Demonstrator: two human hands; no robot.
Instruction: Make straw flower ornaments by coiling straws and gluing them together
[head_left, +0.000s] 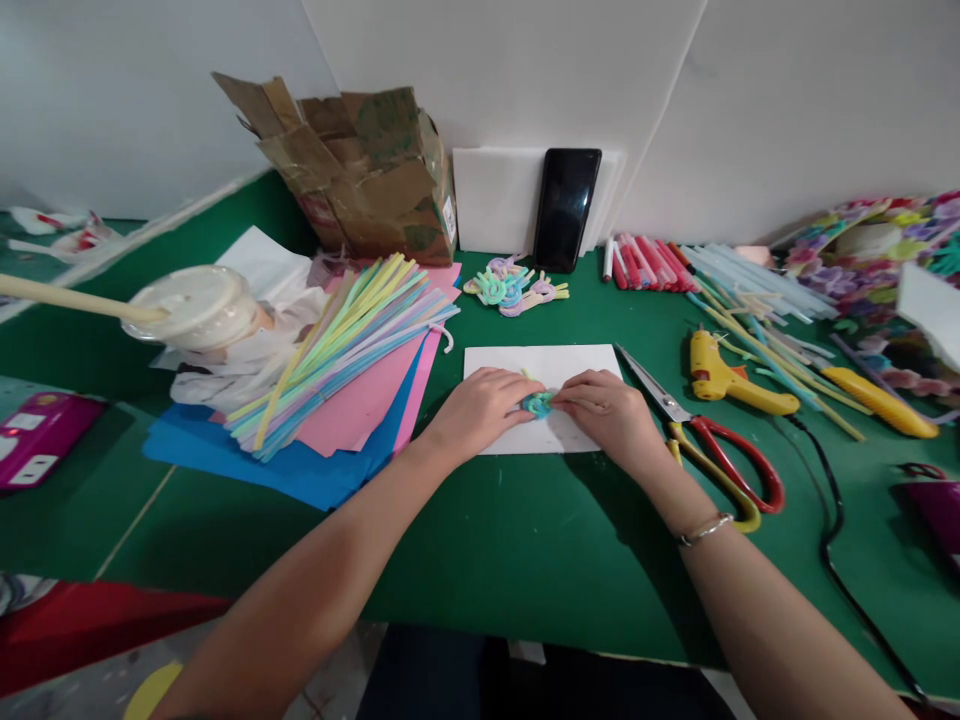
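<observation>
While both bare forearms cross the near edge of the bench (517, 560), bracelet (705, 530) on right wrist, a black cable (832, 510) trails toward that edge at far right. Next out, left side: blue sheets (262, 470) under pink sheets (360, 410) and a pastel stem bundle (352, 345). Right side: red-and-yellow scissors (679, 412), handles toward near edge, tip by the white sheet's far right corner.

White sheet (547, 360) lies mid-bench; blue-green coil (538, 403) is over its middle. Left hand (487, 405) has fingers together on the coil's left side; right hand (607, 405) pinches the right side. Exact fingertip contact partly hidden. Coil looks light, soft, bendy, probably fuzzy so not slippery; likely springs loose or squashes if pressed hard. Best hold: light pinch on outer rim, both sides.

Beyond the scissors, toward the bench's right edge: yellow glue gun (731, 385), yellow-handled tool (881, 400). Past the sheet's far edge: curled pieces (517, 287), then red markers (652, 263) to the right. At the bench's back edge: upright phone (568, 210), cardboard box (367, 190) left of it.
</observation>
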